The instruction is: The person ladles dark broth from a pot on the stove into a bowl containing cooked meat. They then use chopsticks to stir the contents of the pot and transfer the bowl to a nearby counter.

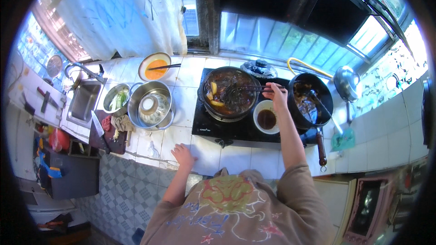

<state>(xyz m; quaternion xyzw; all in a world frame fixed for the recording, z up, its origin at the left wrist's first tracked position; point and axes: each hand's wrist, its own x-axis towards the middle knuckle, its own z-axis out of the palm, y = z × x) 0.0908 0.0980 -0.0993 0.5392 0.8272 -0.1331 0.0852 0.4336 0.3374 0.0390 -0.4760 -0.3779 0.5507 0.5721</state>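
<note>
My right hand (275, 94) grips a pair of dark chopsticks (260, 88), their tips in a dark pot of brown stew (229, 92) on the left burner. Yellow chunks and dark pieces show in the liquid. Just right of the pot, a white bowl of dark brown liquid (267, 117) stands on the black gas stove (211, 127), below my wrist. A black long-handled pan (310, 100) with a metal utensil and dark residue stands on the right. My left hand (183, 156) rests on the white tiled counter's front edge, fingers spread and holding nothing.
A patterned lid (259, 69) sits behind the pot. Left of the stove are a large steel pot (151, 104), a bowl of orange liquid (155, 66) with chopsticks and a bowl of cut greens (116, 98). A knife (99, 129) lies on a cutting board (115, 144) near the sink (84, 103).
</note>
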